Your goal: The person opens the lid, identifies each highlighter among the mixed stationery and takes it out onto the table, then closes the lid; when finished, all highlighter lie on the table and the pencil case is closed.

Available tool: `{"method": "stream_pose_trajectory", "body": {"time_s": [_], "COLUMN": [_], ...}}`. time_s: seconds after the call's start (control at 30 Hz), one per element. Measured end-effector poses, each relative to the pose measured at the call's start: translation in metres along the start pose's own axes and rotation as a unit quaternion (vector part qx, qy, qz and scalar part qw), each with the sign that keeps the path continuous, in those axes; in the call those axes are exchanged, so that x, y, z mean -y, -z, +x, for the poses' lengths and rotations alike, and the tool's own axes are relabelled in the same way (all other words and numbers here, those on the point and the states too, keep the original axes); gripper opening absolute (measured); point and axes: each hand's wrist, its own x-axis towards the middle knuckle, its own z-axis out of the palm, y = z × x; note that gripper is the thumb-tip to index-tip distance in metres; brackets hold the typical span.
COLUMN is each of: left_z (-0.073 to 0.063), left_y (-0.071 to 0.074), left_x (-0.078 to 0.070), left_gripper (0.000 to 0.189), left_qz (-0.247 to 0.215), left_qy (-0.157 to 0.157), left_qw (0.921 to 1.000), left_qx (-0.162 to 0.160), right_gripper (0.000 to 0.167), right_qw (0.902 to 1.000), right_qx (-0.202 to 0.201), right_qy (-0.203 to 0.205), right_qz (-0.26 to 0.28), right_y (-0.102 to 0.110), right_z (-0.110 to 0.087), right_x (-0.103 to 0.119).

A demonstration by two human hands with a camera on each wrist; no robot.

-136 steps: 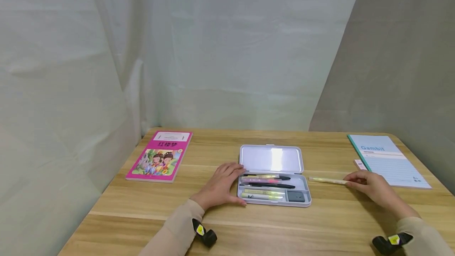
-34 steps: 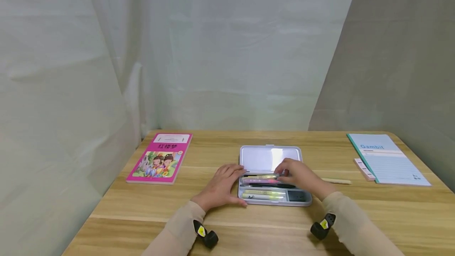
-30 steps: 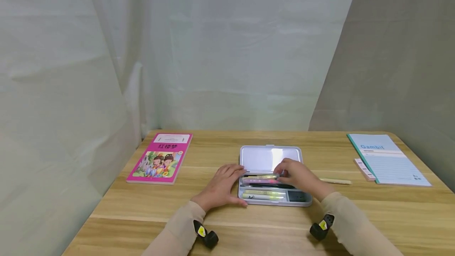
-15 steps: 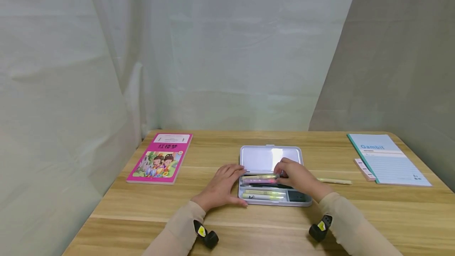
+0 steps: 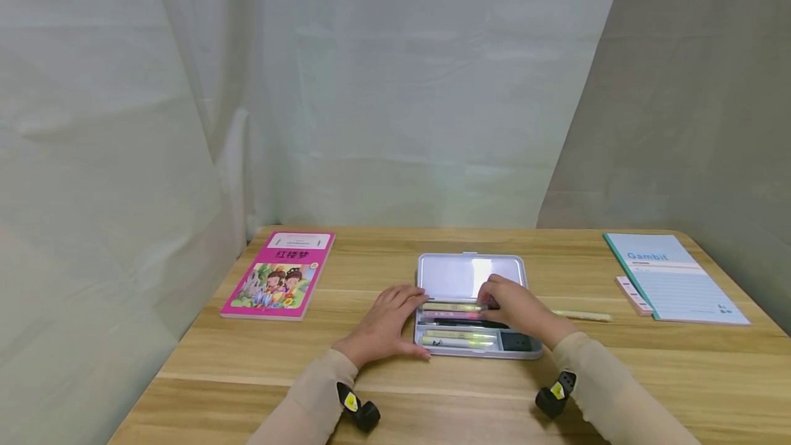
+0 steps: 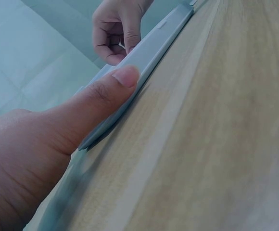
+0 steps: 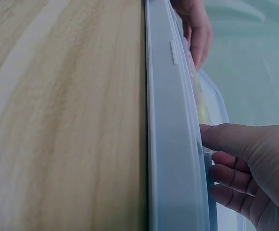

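An open white pencil case (image 5: 479, 354) lies at the table's middle, lid tipped back. My left hand (image 5: 383, 321) holds its left end, thumb at the front corner and fingers near the hinge. In the left wrist view the thumb (image 6: 101, 94) lies against the case wall. My right hand (image 5: 516, 304) reaches into the case with curled fingers, pinching the right end of a pale yellow pen (image 5: 451, 307) in the back row. In front of that lie a pink pen (image 5: 450, 316), a black pen (image 5: 460, 323) and yellow-and-white pens (image 5: 457, 336). A dark eraser-like block (image 5: 515, 342) fills the small compartment.
Another pale yellow pen (image 5: 583, 315) lies on the table (image 5: 432, 404) behind my right wrist. Farther right are a small pinkish-white box (image 5: 634, 295) and a Gambit notebook (image 5: 680, 280). A pink book (image 5: 278, 275) lies at the left.
My right hand has left the yellow pen on the table and moved left into the case. Over the last second the back yellow pen has shifted slightly and lies straighter. My left hand stays put.
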Motion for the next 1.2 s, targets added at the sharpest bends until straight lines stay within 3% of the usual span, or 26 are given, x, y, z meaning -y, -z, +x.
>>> {"method": "stream_pose_trajectory", "body": {"time_s": [0.5, 0.87, 1.2], "left_z": [0.002, 0.0, 0.0], "left_y": [0.0, -0.002, -0.002], "left_x": [0.0, 0.001, 0.002], "left_gripper": [0.099, 0.099, 0.097], "left_qz": [0.004, -0.001, 0.0], "left_qy": [-0.011, -0.001, -0.006], "left_qw": [0.9999, 1.0, 1.0], "left_qx": [-0.01, 0.001, -0.007], "right_gripper": [0.011, 0.012, 0.011], "right_qw": [0.9989, 0.9983, 0.9988], "right_qx": [-0.013, -0.013, -0.018], "right_qy": [-0.001, -0.023, -0.015], "right_qz": [0.044, 0.052, 0.043], "right_y": [0.004, 0.015, 0.031], "right_z": [-0.004, -0.009, -0.019], "right_x": [-0.004, -0.006, -0.007]}}
